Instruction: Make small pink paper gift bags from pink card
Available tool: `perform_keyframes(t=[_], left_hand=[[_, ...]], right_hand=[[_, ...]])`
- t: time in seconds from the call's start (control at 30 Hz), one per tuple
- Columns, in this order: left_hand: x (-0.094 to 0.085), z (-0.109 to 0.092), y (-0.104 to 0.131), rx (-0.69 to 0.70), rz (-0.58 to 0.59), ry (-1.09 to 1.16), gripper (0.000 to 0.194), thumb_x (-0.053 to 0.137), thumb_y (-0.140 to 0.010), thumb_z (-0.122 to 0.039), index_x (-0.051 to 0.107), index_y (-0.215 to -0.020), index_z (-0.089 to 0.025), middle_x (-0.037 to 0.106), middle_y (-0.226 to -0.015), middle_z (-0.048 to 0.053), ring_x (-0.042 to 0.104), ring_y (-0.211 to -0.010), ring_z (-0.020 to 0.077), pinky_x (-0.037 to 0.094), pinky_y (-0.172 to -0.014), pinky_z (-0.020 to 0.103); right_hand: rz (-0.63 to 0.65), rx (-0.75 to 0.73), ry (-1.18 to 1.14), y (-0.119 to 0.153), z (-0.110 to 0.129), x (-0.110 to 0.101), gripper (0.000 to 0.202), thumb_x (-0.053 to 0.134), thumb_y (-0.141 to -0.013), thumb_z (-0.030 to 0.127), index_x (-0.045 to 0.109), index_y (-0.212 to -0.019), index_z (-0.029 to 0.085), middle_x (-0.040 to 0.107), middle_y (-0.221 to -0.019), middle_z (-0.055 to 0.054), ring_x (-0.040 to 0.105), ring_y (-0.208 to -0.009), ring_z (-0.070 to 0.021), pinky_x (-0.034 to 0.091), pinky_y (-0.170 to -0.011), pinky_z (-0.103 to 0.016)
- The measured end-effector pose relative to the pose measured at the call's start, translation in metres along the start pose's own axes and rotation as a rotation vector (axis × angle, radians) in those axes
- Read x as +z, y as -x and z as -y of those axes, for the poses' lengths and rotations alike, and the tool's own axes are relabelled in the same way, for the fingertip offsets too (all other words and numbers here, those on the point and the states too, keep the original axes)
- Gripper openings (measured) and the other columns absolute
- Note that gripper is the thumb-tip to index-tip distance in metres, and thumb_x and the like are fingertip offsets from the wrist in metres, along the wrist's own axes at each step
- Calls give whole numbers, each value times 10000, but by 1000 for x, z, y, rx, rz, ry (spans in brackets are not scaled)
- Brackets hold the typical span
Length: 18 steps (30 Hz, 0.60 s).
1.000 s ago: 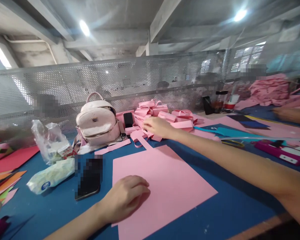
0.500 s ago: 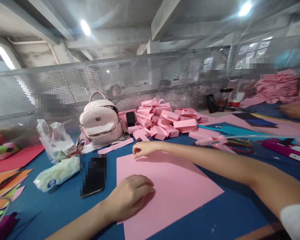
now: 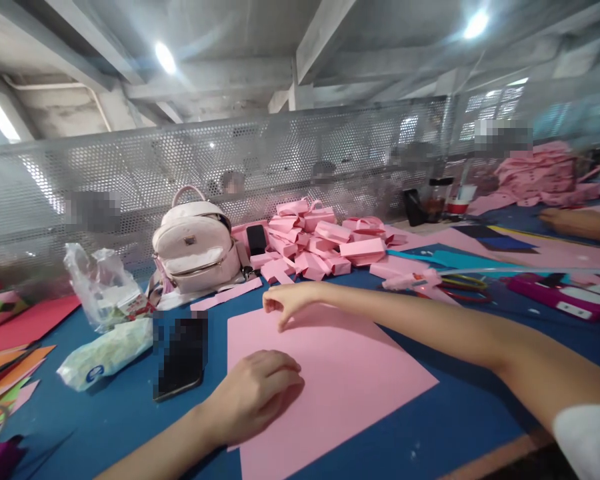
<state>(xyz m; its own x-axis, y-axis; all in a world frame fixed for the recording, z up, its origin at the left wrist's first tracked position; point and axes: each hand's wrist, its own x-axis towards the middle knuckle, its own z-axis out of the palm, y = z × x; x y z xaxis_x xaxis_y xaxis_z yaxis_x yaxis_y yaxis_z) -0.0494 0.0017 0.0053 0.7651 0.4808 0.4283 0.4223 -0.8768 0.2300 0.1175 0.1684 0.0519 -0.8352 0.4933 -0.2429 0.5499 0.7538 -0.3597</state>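
Here, the pink sheet (image 3: 340, 373) lies toward the near edge of the desk (image 3: 105, 420); the left hand (image 3: 257, 393) rests on it, fingers half-curled, empty; the right hand (image 3: 281, 312), thumb parted, empty, is near its far-left corner.

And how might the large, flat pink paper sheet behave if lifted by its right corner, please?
The sheet looks thin and broad, so it is probably light and floppy. With the left hand resting on it, it may bend before sliding.
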Motion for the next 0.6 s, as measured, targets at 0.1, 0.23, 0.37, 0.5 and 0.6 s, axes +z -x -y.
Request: perform_keyframes(t=[0.1, 0.23, 0.37, 0.5, 0.6], left_hand=[[0, -1, 1, -1, 7, 11, 214, 471, -1038, -198, 640, -1169, -197, 706, -1145, 103, 684, -1042, 216, 561, -895, 346], [1, -2, 1, -9, -3, 31, 210, 483, -1030, -185, 642, -1167, -199, 706, -1144, 98, 684, -1035, 220, 561, -886, 353], [0, -4, 0, -49, -62, 65, 229, 499, -1018, -186, 645, -1192, -217, 708, -1138, 92, 680, -1029, 223, 555, -895, 363], [-4, 7, 3, -172, -206, 116, 350, 487, -1005, -193, 559, -1344, -242, 617, -1319, 119, 584, -1239, 250, 491, -1049, 412], [-8, 31, 7, -309, -367, 149, 394, 452, -1017, -223, 451, -1411, -237, 495, -1454, 144, 449, -1389, 281, 388, -1148, 502]], right_hand=[[39, 14, -22, -2, -1, -1, 312, 634, -974, 367, 616, -1209, 162, 650, -1186, -79, 659, -991, -217, 570, -848, -422], [56, 19, -53, 2, 2, 0, 314, 632, -975, 367, 614, -1212, 162, 649, -1184, -80, 660, -986, -215, 572, -843, -420], [96, -29, -122, 21, 4, -1, 295, 643, -967, 377, 645, -1155, 150, 666, -1144, -58, 668, -972, -226, 578, -827, -407], [78, -40, -222, 53, -2, -2, 255, 642, -962, 389, 663, -1001, 137, 676, -948, -17, 658, -793, -168, 563, -705, -326], [-44, -30, -297, 80, -11, -2, 247, 621, -932, 383, 671, -925, 141, 661, -837, -5, 607, -717, -144, 495, -658, -278]])
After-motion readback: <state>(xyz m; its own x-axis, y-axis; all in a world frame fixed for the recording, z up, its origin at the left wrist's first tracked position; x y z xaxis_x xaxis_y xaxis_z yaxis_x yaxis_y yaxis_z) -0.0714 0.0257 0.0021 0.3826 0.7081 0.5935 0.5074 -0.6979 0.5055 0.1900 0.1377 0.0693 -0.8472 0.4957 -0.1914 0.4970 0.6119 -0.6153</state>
